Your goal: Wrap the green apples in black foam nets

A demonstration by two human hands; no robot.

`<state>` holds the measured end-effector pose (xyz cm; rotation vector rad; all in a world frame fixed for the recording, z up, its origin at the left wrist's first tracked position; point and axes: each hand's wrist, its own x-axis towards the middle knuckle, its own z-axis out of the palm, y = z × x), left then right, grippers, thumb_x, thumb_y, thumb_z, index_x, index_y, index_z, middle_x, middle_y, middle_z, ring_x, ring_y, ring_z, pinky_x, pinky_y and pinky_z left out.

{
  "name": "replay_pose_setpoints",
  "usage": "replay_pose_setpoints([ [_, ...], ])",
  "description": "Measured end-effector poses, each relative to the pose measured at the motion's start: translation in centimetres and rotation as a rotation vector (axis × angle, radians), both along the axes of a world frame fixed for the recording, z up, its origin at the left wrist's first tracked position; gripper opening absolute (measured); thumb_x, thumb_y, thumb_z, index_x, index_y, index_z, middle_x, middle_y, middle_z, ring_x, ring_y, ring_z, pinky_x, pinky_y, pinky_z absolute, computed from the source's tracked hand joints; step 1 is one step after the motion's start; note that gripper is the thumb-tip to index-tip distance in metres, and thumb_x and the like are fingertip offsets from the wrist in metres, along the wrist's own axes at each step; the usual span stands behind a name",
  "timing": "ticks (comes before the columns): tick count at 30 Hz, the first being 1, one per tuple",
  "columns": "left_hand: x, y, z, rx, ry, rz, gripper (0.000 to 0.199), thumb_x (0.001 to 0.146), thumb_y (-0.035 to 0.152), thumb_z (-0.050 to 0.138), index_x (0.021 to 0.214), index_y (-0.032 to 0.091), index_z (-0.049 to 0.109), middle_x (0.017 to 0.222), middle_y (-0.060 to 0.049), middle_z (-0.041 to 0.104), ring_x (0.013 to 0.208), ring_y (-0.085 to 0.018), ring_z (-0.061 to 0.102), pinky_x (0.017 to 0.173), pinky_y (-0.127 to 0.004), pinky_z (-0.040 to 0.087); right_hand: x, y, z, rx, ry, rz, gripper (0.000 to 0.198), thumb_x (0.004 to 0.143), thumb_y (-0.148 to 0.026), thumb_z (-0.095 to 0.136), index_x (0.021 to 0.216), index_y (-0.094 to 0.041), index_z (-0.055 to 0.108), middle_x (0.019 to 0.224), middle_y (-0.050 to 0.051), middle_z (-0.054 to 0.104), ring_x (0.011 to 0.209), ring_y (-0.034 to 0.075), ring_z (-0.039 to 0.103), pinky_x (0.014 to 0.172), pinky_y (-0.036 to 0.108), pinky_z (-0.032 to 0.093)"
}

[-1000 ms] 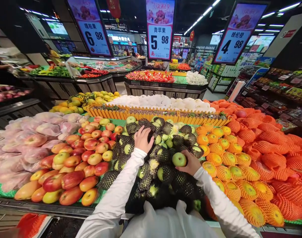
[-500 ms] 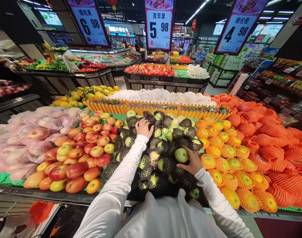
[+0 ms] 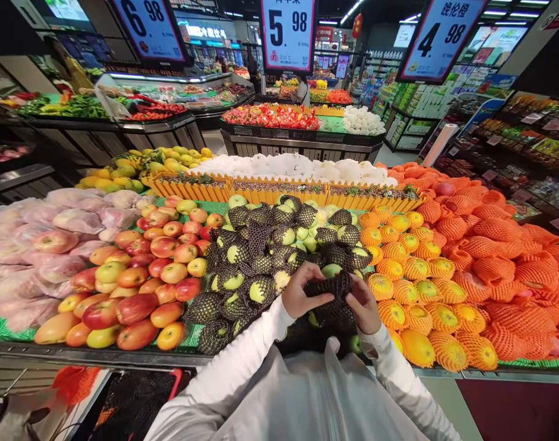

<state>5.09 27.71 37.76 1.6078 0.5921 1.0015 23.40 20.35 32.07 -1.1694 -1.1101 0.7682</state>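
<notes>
My left hand (image 3: 303, 293) is closed on one end of a black foam net sleeve (image 3: 330, 286), low over the pile in front of me. At the sleeve's other end, the fingers of my right hand (image 3: 364, 304) pinch it. A bare green apple (image 3: 332, 269) shows just behind the sleeve; whether the sleeve touches it I cannot tell. Around my hands lie several green apples in black nets (image 3: 262, 290), with a few bare ones (image 3: 302, 233) among them.
Red-yellow apples (image 3: 136, 305) lie to the left, beside bagged pink fruit (image 3: 54, 242). On the right are oranges in foam nets (image 3: 393, 312) and fruit in orange-red nets (image 3: 504, 269). A low yellow fence (image 3: 279, 191) runs behind the apples. Price screens (image 3: 288, 30) hang above.
My left hand has come from the back of the pile towards me and right, bringing a black net sleeve. My right hand has left the green apple's side and now grips the sleeve too.
</notes>
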Motion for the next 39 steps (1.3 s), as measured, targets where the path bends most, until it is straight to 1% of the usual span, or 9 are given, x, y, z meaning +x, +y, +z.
replay_pose_setpoints([
  [3, 0.1, -0.3, -0.2, -0.035, 0.101, -0.099, 0.041, 0.071, 0.041, 0.077, 0.102, 0.019, 0.059, 0.083, -0.002, 0.064, 0.081, -0.019, 0.061, 0.075, -0.03, 0.047, 0.2, -0.3, 0.1, -0.041, 0.054, -0.097, 0.026, 0.075, -0.046, 0.074, 0.09, -0.027, 0.064, 0.088, 0.002, 0.069, 0.082, 0.022, 0.065, 0.08, 0.039, 0.053],
  [7, -0.7, -0.3, 0.5, -0.022, 0.09, -0.16, 0.033, 0.075, 0.049, 0.07, 0.076, 0.018, 0.058, 0.086, -0.004, 0.063, 0.085, -0.021, 0.059, 0.081, -0.033, 0.047, 0.9, -0.5, 0.7, -0.067, 0.099, -0.141, 0.031, 0.07, -0.052, 0.074, 0.079, -0.025, 0.061, 0.084, 0.003, 0.068, 0.08, 0.023, 0.064, 0.078, 0.04, 0.052],
  [14, -0.8, -1.0, -0.2, -0.222, 0.003, -0.473, 0.056, 0.054, 0.071, 0.073, 0.055, 0.021, 0.048, 0.086, -0.008, 0.068, 0.094, -0.03, 0.062, 0.09, -0.044, 0.046, 0.0, -2.0, 1.6, -0.126, 0.215, -0.06, 0.038, 0.089, -0.063, 0.038, 0.083, -0.028, 0.053, 0.079, 0.004, 0.064, 0.068, 0.023, 0.063, 0.066, 0.04, 0.052],
  [18, -0.4, -1.3, 0.0, -0.079, -0.014, -0.722, 0.059, 0.056, 0.074, 0.07, 0.04, 0.024, 0.043, 0.057, -0.006, 0.058, 0.086, -0.031, 0.062, 0.096, -0.049, 0.043, -0.5, -2.2, 0.9, -0.144, 0.225, 0.006, 0.038, 0.075, -0.063, 0.065, 0.073, -0.026, 0.054, 0.059, -0.002, 0.051, 0.049, 0.016, 0.048, 0.047, 0.031, 0.042],
  [21, -0.6, -1.5, 0.2, -0.225, 0.006, -0.831, 0.055, 0.055, 0.074, 0.071, 0.043, 0.024, 0.05, 0.052, -0.006, 0.058, 0.071, -0.028, 0.062, 0.088, -0.047, 0.047, -0.7, -2.1, 0.6, -0.14, 0.242, 0.017, 0.043, 0.066, -0.062, 0.074, 0.068, -0.025, 0.053, 0.052, -0.005, 0.043, 0.043, 0.012, 0.038, 0.041, 0.026, 0.033],
  [26, -0.2, -1.9, -0.3, -0.709, 0.035, -0.74, 0.057, 0.073, 0.075, 0.056, 0.07, 0.018, 0.06, 0.06, -0.005, 0.063, 0.071, -0.023, 0.063, 0.068, -0.035, 0.049, -0.5, -3.3, 2.2, -0.053, 0.367, -0.094, 0.04, 0.083, -0.067, 0.052, 0.079, -0.028, 0.043, 0.065, -0.004, 0.051, 0.057, 0.016, 0.051, 0.056, 0.03, 0.043],
  [29, 0.5, -2.2, -0.9, -0.683, 0.105, -0.636, 0.05, 0.069, 0.064, 0.071, 0.083, 0.017, 0.064, 0.074, 0.0, 0.064, 0.076, -0.016, 0.06, 0.073, -0.028, 0.046, -0.4, -4.1, 3.4, 0.001, 0.478, -0.048, 0.041, 0.082, -0.065, 0.055, 0.075, -0.028, 0.041, 0.062, -0.005, 0.047, 0.058, 0.017, 0.052, 0.058, 0.031, 0.044],
  [35, 0.5, -2.0, -0.7, -0.585, 0.125, -1.029, 0.05, 0.059, 0.054, 0.084, 0.088, 0.017, 0.068, 0.086, -0.002, 0.065, 0.083, -0.018, 0.059, 0.082, -0.031, 0.047, 0.0, -4.3, 2.9, -0.009, 0.271, 0.099, 0.045, 0.07, -0.061, 0.072, 0.063, -0.024, 0.046, 0.055, -0.004, 0.05, 0.05, 0.014, 0.045, 0.049, 0.027, 0.035],
  [39, 0.1, -1.4, -0.7, -0.557, 0.022, -0.815, 0.045, 0.056, 0.044, 0.086, 0.088, 0.016, 0.069, 0.093, -0.003, 0.065, 0.089, -0.02, 0.058, 0.085, -0.03, 0.044, 0.3, -3.7, 1.7, -0.074, 0.228, 0.092, 0.04, 0.069, -0.056, 0.076, 0.066, -0.022, 0.056, 0.058, -0.003, 0.053, 0.051, 0.012, 0.043, 0.05, 0.025, 0.034],
])
